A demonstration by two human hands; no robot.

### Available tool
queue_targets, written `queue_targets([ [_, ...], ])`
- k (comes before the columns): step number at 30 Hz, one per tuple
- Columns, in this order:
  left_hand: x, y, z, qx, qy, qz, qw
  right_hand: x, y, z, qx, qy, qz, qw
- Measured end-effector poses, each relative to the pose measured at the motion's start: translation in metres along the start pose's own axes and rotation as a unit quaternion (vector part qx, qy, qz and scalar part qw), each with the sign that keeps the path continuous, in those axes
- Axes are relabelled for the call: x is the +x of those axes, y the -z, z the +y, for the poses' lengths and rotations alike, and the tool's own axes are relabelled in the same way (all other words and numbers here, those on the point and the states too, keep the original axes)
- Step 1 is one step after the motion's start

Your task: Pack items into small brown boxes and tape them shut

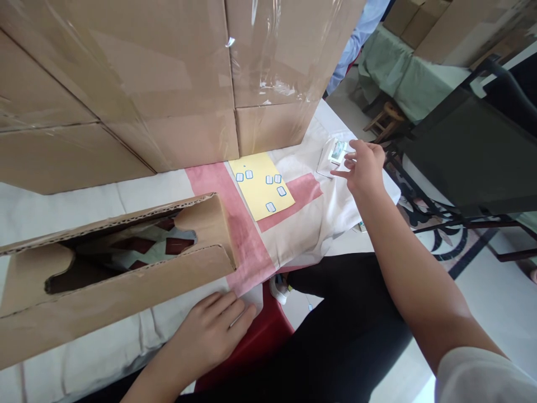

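My right hand reaches over the right end of the table, by a small white box with a greenish picture card on it. Its fingers are bent together at the card's edge, one finger stretched out lower down; what they pinch is too small to make out. My left hand lies at the table's near edge, fingers loosely stretched and holding nothing. A yellow sheet with several small blue-outlined white labels lies flat between the hands. Just beyond my left hand stands an open cardboard box containing something patterned red and white.
Taped cardboard cartons are stacked like a wall along the table's back. The pink-and-white cloth is wrinkled. A red stool is below, a dark chair stands right, and a person's blue sleeve shows behind the cartons.
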State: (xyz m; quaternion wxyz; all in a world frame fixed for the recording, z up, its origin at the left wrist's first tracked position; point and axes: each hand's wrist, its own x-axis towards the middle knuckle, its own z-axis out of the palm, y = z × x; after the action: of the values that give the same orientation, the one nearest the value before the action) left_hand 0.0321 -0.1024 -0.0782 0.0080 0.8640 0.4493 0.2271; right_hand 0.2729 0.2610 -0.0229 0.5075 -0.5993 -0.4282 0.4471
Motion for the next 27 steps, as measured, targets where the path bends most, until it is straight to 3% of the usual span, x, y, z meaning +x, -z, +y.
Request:
queue_targets([
  [7,0.003,0.001,0.000,-0.004,0.005,0.011,1.000,0.005,-0.002,0.006,-0.035,-0.003,-0.010,0.999],
  [12,0.003,0.000,0.000,-0.005,0.007,0.005,1.000,-0.006,-0.011,0.004,-0.022,-0.008,0.024,0.999],
  [18,-0.001,-0.008,-0.003,-0.011,0.014,0.002,1.000,-0.014,-0.012,0.016,0.008,0.058,0.042,0.997],
  [27,-0.001,-0.009,-0.003,-0.009,0.003,0.002,1.000,-0.014,-0.013,0.014,0.062,0.020,0.034,0.997],
])
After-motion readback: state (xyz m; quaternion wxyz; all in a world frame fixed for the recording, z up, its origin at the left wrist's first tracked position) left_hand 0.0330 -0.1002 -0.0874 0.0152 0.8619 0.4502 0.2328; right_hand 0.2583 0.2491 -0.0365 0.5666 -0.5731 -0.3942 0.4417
